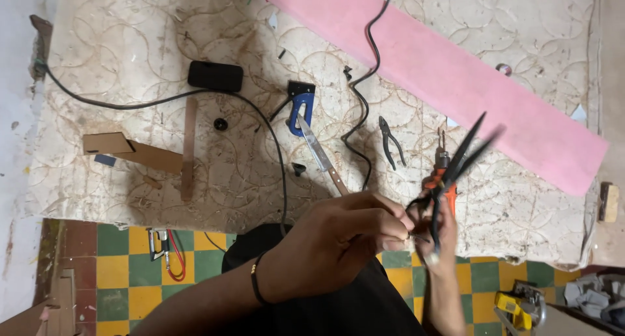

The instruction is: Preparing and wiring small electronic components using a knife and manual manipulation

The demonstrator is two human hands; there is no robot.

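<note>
Closest, the left hand (345, 235) pinches something small, too fine to make out, against the right hand (437, 235), which grips black scissors (459, 163), blades blurred and pointing up over the worn table (163, 180). Beyond lie a knife (320, 155), pliers (390, 140), and a pink board (456, 75).

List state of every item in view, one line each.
Left hand: closed, pinching something small against the right hand.
Right hand: gripping black-handled scissors, blades up, slightly parted, blurred.
Wooden-handled knife: lying flat, untouched.
Dark pliers: lying, handles spread.
Blue and black staple gun: lying flat.
Black power adapter: lying, cable attached.
Pink foam strip: lying diagonally.
</note>
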